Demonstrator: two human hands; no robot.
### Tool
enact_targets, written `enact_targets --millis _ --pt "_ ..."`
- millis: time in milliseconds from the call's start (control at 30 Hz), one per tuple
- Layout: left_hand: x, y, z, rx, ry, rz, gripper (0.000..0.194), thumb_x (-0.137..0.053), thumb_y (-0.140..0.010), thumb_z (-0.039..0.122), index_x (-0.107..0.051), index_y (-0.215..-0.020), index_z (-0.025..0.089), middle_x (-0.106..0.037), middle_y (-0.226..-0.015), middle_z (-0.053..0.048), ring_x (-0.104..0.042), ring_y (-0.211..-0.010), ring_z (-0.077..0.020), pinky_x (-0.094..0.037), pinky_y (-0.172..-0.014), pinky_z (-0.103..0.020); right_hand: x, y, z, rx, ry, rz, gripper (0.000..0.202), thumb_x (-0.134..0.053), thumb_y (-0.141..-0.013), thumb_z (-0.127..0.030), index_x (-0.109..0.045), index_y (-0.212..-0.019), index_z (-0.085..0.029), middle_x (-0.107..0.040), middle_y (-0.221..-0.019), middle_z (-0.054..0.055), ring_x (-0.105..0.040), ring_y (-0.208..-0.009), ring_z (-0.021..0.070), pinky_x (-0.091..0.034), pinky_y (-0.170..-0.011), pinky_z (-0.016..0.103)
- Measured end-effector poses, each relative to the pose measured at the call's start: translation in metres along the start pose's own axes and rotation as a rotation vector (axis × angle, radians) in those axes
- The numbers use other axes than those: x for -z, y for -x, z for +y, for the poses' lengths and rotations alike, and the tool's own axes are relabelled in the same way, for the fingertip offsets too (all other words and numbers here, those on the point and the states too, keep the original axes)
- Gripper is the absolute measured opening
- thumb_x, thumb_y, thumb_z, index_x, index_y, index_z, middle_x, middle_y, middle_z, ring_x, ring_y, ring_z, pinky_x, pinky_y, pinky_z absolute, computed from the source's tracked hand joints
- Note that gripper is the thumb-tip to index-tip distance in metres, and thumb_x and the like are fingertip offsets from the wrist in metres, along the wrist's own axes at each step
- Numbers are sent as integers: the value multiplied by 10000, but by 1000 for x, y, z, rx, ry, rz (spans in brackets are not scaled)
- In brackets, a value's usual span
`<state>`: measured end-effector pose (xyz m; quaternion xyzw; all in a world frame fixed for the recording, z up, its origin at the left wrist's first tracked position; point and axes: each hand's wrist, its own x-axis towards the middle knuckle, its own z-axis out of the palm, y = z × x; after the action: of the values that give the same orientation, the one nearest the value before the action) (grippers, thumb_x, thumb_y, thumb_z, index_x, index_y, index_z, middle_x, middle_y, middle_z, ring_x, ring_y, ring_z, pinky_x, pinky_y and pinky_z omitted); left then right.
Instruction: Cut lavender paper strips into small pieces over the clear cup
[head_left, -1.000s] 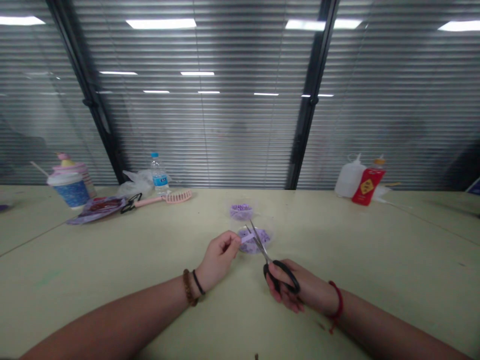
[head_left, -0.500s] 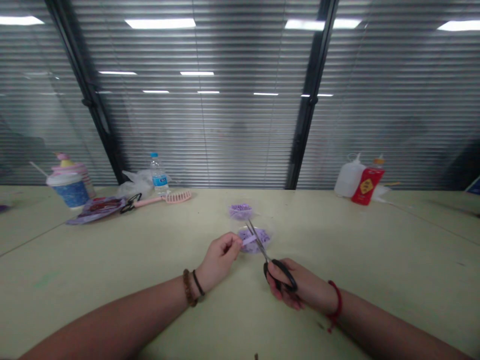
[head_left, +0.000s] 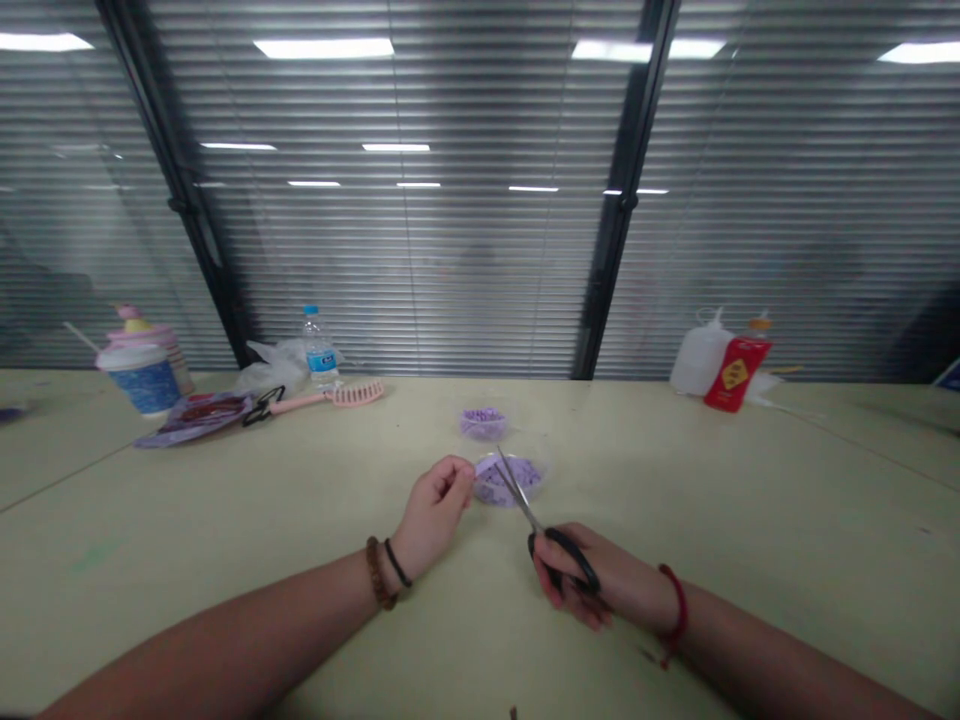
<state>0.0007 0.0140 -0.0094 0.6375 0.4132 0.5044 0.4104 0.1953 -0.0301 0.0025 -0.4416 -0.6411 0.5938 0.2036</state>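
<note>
Between its thumb and fingers my left hand [head_left: 437,500] pinches a thin light-purple strip [head_left: 486,464], whose free end points toward the scissors. My right hand [head_left: 574,570] is closed around the black handles of a pair of scissors [head_left: 523,497], with the metal blades apart and aimed up and left. Just under the strip and blades stands a clear round bowl [head_left: 504,497] with small purple pieces in it. Behind that bowl is a second clear container [head_left: 484,430], also holding purple bits. Whether the blades touch the strip I cannot tell.
A blue-and-white cup [head_left: 142,380], a purple packet [head_left: 196,415], a pink hairbrush [head_left: 356,394] and a water bottle [head_left: 321,355] are at the left back. On the right stand a white squeeze bottle [head_left: 697,358] and a red bottle [head_left: 738,373]. Window blinds rise behind the table.
My left hand has shifted slightly left and up with the strip, which shows shorter and at a different angle. The scissors stay in almost the same place, their blades somewhat wider apart.
</note>
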Motion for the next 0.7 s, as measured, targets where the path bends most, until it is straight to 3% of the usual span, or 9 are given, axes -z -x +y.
enact_targets --millis 300,700 --pt "-11 8 8 -14 -28 -124 332 -461 -814 432 -449 -619 164 -383 -503 57 -323 -457 -70 -257 -441 -194 -2 -1 -1 13 27 3 534 -494 -693 -644 -480 -535 -134 -414 -373 -45 -363 -261 36 -250 -237 124" --pt "-6 4 3 1 -87 -132 273 -463 -807 391 -491 -677 153 -428 -549 46 -375 -507 -89 -297 -501 -208 0 -3 4 4 -68 90 556 -458 -692 -678 -477 -587 -132 -464 -459 -31 -376 -282 25 -259 -260 125"
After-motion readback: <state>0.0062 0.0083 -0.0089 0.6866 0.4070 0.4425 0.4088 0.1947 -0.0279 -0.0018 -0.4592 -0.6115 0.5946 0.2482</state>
